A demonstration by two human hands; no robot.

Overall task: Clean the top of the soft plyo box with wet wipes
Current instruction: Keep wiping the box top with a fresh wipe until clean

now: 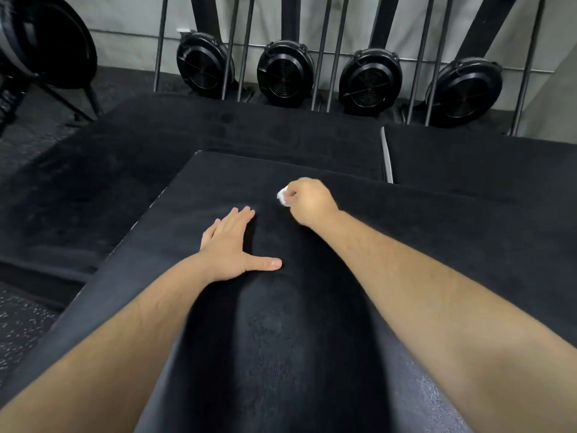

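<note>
The soft plyo box [312, 323] top is being wiped — a bunched wet wipe [282, 195] is gripped in the right hand [309, 200]. The left hand [232, 245] is laid flat, fingers straight. Broad passes toward the edges are probably needed next.

Wet wipe [282, 195]: only a small white corner shows. The rest is enclosed in the fist of the right hand [309, 200], whose fingertips are tucked out of sight.

Soft plyo box [312, 339]: the frame cuts off its near and right edges, and both forearms cover parts of the top.

Round black unit [46, 42], upper left: cropped, blurred, not identifiable.
</note>
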